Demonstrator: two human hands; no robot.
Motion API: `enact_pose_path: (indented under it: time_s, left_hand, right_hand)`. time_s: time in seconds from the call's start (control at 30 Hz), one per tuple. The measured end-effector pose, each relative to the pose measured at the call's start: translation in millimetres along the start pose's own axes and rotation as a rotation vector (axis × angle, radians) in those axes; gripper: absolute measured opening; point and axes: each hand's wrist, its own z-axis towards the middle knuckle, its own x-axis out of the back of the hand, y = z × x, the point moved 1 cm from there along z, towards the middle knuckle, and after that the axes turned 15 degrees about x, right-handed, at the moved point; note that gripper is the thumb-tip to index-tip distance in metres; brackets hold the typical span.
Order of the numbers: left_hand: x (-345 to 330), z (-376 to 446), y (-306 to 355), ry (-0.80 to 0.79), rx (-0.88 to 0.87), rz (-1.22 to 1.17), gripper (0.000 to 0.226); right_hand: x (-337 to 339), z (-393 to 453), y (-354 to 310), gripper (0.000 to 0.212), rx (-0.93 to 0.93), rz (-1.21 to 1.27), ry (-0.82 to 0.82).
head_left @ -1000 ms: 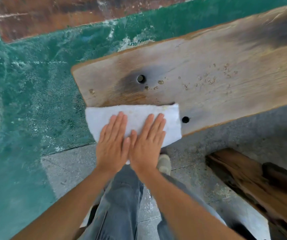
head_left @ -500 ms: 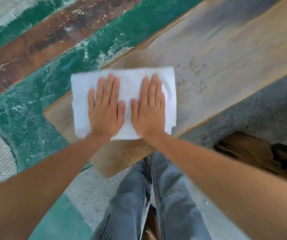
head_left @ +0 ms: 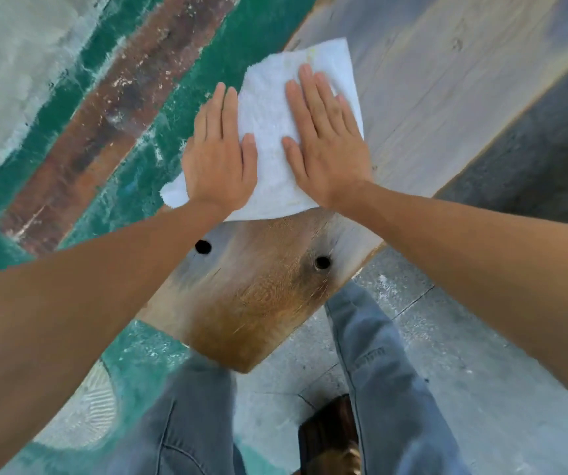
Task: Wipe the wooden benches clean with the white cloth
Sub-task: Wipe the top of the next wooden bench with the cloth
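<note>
Fingers straight and together on both my left hand point(head_left: 219, 159) and right hand point(head_left: 327, 145), pressing flat on the white cloth point(head_left: 270, 132). Cloth lies on the wooden bench point(head_left: 429, 80), overhanging its left edge, beyond two holes.

Green painted floor point(head_left: 131, 186) with a rust-brown stripe point(head_left: 104, 125); grey concrete paving point(head_left: 464, 354); blue jeans point(head_left: 378, 371); brown shoe point(head_left: 330, 437).

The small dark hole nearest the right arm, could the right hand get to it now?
Probably yes: the small dark hole lies bare on the wooden bench, and the right hand presses the white cloth nearby.
</note>
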Motion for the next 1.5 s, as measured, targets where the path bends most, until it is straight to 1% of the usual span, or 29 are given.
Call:
enact_pose_path:
  time_s: [0.1, 0.17, 0.2, 0.3, 0.33, 0.4, 0.47, 0.53, 0.6, 0.7, 0.77, 0.83, 0.9, 0.97, 1.03, 1.1, 1.2, 1.3, 1.4, 1.5]
  left_hand:
    - [1, -2, -1, 0.025, -0.022, 0.012, 0.064]
    - [2, -4, -6, 0.031, -0.089, 0.033, 0.067]
    - [2, -4, -4, 0.037, -0.148, 0.062, 0.068]
    - [0, -8, -19, 0.036, -0.421, 0.167, 0.065]
    - [-1, -11, -22, 0.035, -0.482, 0.201, 0.065]
    - [-4, -21, -52, 0.034, -0.635, 0.232, 0.064]
    - [-7, -43, -89, 0.017, -0.741, 0.228, 0.064]
    - [-13, -78, -131, -0.034, -0.817, 0.207, 0.064]
    - [-19, -121, -176, -0.118, -0.885, 0.205, 0.064]
    - [-22, -166, -233, -0.214, -1.030, 0.257, 0.068]
    - [-22, -177, -247, -0.237, -1.063, 0.245, 0.070]
    - [-20, -179, -245, -0.285, -0.981, 0.181, 0.074]
    - [-17, -175, -236, -0.313, -0.887, 0.122, 0.074]
    - [-15, -170, -221, -0.279, -0.798, 0.144, 0.067]
    - [-18, -163, -204, -0.213, -0.720, 0.184, 0.060]
    - [-22, -153, -192, -0.167, -0.698, 0.218, 0.057]
    - [-27, -137, -175, -0.119, -0.734, 0.261, 0.057]
    - [-27, -110, -135, -0.085, -0.670, 0.230, 0.058]
    - [-29, -58, -55, 0.004, -0.578, 0.187, 0.061]
    - [-26, 2, 39, 0.042, -0.622, 0.190, 0.064]
  right_hand:
    - [-2, -3, -12, 0.064, -0.055, 0.013, 0.081]
    - [-9, -9, -27, 0.064, -0.153, 0.025, 0.120]
    - [-11, -11, -31, 0.064, -0.201, 0.033, 0.135]
    - [-29, -27, -72, 0.063, -0.355, 0.030, 0.210]
    - [-33, -34, -76, 0.064, -0.392, 0.042, 0.218]
    - [-51, -53, -109, 0.064, -0.489, 0.018, 0.237]
    - [-66, -73, -151, 0.065, -0.581, 0.037, 0.216]
    - [-85, -100, -207, 0.065, -0.660, 0.052, 0.184]
    - [-108, -132, -279, 0.066, -0.790, 0.120, 0.112]
    - [-133, -161, -382, 0.068, -0.969, 0.223, 0.084]
    - [-144, -161, -412, 0.068, -1.066, 0.299, 0.097]
    - [-144, -150, -413, 0.068, -1.160, 0.367, 0.162]
    - [-141, -135, -405, 0.069, -1.231, 0.417, 0.254]
    - [-139, -117, -393, 0.072, -1.330, 0.433, 0.324]
    - [-137, -97, -376, 0.073, -1.477, 0.420, 0.343]
    - [-135, -81, -358, 0.071, -1.584, 0.384, 0.371]
    - [-132, -73, -336, 0.070, -1.569, 0.303, 0.400]
    - [-119, -65, -288, 0.070, -1.487, 0.220, 0.426]
    - [-89, -41, -195, 0.069, -1.408, 0.121, 0.447]
    - [-54, -14, -99, 0.069, -1.501, 0.078, 0.491]
